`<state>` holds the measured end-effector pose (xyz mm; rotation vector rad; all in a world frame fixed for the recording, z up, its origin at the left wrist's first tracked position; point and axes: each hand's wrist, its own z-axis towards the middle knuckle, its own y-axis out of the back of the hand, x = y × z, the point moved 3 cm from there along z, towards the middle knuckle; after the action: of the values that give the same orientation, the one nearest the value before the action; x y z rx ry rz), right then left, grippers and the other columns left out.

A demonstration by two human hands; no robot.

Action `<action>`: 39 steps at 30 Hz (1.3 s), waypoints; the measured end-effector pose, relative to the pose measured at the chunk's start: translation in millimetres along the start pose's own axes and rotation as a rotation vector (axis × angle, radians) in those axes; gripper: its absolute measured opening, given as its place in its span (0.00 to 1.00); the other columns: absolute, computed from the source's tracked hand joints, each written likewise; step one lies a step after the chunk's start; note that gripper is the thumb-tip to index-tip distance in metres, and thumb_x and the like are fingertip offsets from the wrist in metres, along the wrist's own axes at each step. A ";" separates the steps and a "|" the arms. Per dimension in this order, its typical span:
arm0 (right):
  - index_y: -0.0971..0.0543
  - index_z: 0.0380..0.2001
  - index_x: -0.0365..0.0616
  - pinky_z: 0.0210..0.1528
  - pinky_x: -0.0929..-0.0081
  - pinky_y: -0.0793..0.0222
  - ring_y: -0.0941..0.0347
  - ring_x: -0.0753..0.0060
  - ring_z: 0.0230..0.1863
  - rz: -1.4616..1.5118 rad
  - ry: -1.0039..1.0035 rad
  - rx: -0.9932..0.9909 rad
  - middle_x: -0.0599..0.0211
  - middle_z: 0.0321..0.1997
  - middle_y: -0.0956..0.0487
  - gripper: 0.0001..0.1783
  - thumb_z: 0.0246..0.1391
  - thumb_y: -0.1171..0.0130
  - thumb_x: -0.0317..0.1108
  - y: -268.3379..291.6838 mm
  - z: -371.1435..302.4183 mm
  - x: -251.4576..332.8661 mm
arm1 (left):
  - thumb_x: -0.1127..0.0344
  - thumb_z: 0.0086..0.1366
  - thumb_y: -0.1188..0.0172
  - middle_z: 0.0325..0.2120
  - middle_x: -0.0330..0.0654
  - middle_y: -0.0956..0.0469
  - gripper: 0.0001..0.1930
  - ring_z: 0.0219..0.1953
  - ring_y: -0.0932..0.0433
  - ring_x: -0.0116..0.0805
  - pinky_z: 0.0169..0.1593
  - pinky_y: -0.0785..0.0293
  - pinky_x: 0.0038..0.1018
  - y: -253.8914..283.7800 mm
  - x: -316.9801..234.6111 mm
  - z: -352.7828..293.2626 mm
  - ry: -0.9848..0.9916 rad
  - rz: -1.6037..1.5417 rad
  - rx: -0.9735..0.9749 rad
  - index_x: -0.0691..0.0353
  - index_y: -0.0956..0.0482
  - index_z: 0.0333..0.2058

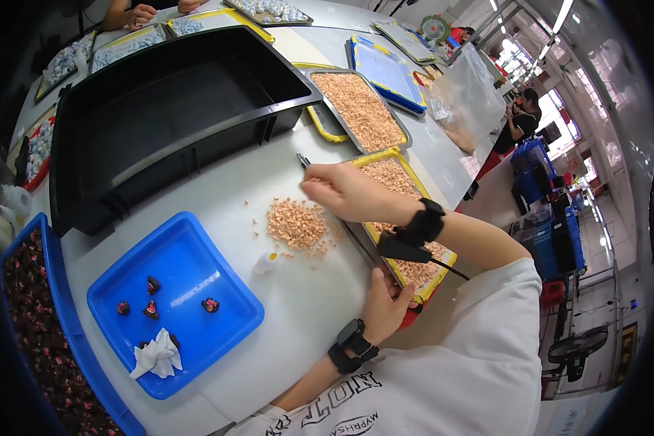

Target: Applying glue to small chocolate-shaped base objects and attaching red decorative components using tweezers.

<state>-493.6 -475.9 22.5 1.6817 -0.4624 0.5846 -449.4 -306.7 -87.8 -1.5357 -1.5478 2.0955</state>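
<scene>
I see a white bench (pixel 291 327) beneath it all, its biggest load a black bin (pixel 167 109). On the bin's near left stands a long blue box (pixel 59 291) full of dark sweets; nearer the middle, a blue tray (pixel 174 254) lies on the near side. Right of the bin, a yellow-edged crumb tray (pixel 376 155) reaches toward my viewpoint, full of pale crumbs.

To the bin's near right is the right hand (pixel 341 190), its fingers curled and pressed together. The left hand (pixel 386 305) sits farther out from the bin, at the crumb tray's close end, thumb apart from forefinger; I cannot tell whether they pinch the rim. A loose crumb pile (pixel 296 224) lies near the bin's near right side. A metal tool's tip (pixel 303 160) shows right beside the right fist; I cannot tell whether the fist grips it.
</scene>
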 end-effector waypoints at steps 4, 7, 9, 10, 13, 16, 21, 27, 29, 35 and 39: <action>0.23 0.32 0.37 0.38 0.60 0.29 0.24 0.50 0.30 -0.092 -0.024 0.053 0.50 0.26 0.22 0.16 0.56 0.52 0.39 -32.5 29.3 -2.6 | 0.77 0.64 0.48 0.45 0.53 0.29 0.24 0.42 0.22 0.34 0.35 0.20 0.23 1.2 -2.3 -2.0 0.018 0.058 0.002 0.71 0.50 0.53; 0.23 0.33 0.37 0.41 0.58 0.29 0.24 0.46 0.34 -0.240 -0.074 0.084 0.48 0.29 0.21 0.16 0.54 0.51 0.39 -45.7 37.9 -13.4 | 0.78 0.63 0.49 0.48 0.51 0.32 0.25 0.46 0.25 0.34 0.37 0.18 0.24 -0.4 -0.1 -2.1 0.047 0.026 0.018 0.68 0.52 0.54; 0.22 0.33 0.37 0.42 0.59 0.28 0.24 0.47 0.36 -0.331 -0.011 0.042 0.48 0.32 0.22 0.17 0.54 0.48 0.41 -47.4 39.3 -15.9 | 0.78 0.63 0.49 0.48 0.51 0.32 0.25 0.47 0.25 0.34 0.38 0.18 0.24 0.5 0.7 -2.2 0.066 0.024 0.019 0.68 0.52 0.55; 0.22 0.33 0.37 0.42 0.59 0.28 0.24 0.47 0.36 -0.331 -0.008 0.043 0.48 0.32 0.22 0.17 0.54 0.48 0.41 -44.4 38.1 -10.8 | 0.78 0.63 0.49 0.48 0.51 0.32 0.25 0.47 0.25 0.34 0.38 0.18 0.24 0.4 0.5 -2.3 0.064 0.025 0.018 0.68 0.52 0.55; 0.23 0.34 0.37 0.38 0.62 0.28 0.24 0.50 0.35 -0.338 -0.049 0.111 0.50 0.31 0.22 0.18 0.55 0.46 0.44 -36.3 32.2 1.7 | 0.78 0.64 0.49 0.48 0.52 0.32 0.24 0.47 0.25 0.34 0.38 0.19 0.24 0.3 -0.4 -2.5 0.055 0.023 0.024 0.68 0.52 0.54; 0.22 0.35 0.37 0.39 0.63 0.29 0.24 0.51 0.34 -0.349 0.038 0.098 0.50 0.31 0.22 0.19 0.56 0.45 0.45 -32.4 28.7 10.3 | 0.78 0.64 0.49 0.48 0.51 0.32 0.23 0.47 0.25 0.33 0.38 0.19 0.24 0.2 -2.1 -2.6 0.015 0.036 0.029 0.68 0.50 0.52; 0.21 0.36 0.37 0.40 0.62 0.29 0.25 0.50 0.34 -0.310 0.028 0.158 0.50 0.32 0.23 0.18 0.58 0.49 0.43 -28.7 22.0 26.2 | 0.77 0.63 0.48 0.47 0.55 0.29 0.21 0.45 0.23 0.33 0.36 0.19 0.22 -3.6 -11.1 0.5 0.064 0.032 0.010 0.73 0.48 0.49; 0.21 0.33 0.36 0.41 0.60 0.31 0.26 0.49 0.37 -0.359 0.079 0.138 0.49 0.33 0.24 0.18 0.60 0.52 0.41 -26.1 21.7 36.8 | 0.78 0.63 0.48 0.47 0.51 0.31 0.20 0.46 0.24 0.33 0.37 0.18 0.22 -0.5 -9.1 0.0 0.075 0.048 0.013 0.70 0.47 0.50; 0.22 0.32 0.36 0.41 0.60 0.31 0.26 0.49 0.37 -0.366 0.083 0.138 0.48 0.33 0.24 0.17 0.59 0.52 0.40 -25.9 21.7 34.7 | 0.78 0.62 0.48 0.47 0.51 0.31 0.20 0.46 0.24 0.33 0.37 0.18 0.22 -0.8 -9.0 -0.1 0.070 0.055 0.011 0.70 0.47 0.50; 0.22 0.29 0.37 0.41 0.60 0.31 0.26 0.49 0.36 -0.404 0.074 0.142 0.53 0.33 0.24 0.15 0.58 0.50 0.39 -24.7 15.8 38.1 | 0.79 0.62 0.48 0.48 0.51 0.31 0.21 0.46 0.24 0.33 0.36 0.18 0.21 -2.6 -11.7 0.3 0.057 0.068 0.010 0.71 0.47 0.50; 0.21 0.29 0.43 0.40 0.62 0.30 0.26 0.55 0.36 -0.564 0.136 0.066 0.60 0.32 0.23 0.13 0.58 0.49 0.40 -33.2 6.9 36.6 | 0.79 0.62 0.48 0.48 0.52 0.31 0.21 0.47 0.24 0.34 0.35 0.18 0.21 -2.3 -13.7 1.3 0.055 0.097 -0.002 0.72 0.47 0.50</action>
<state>-444.0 -475.9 18.0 1.7211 0.1357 0.2944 -444.8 -314.7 -77.3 -1.6869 -1.4857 2.0826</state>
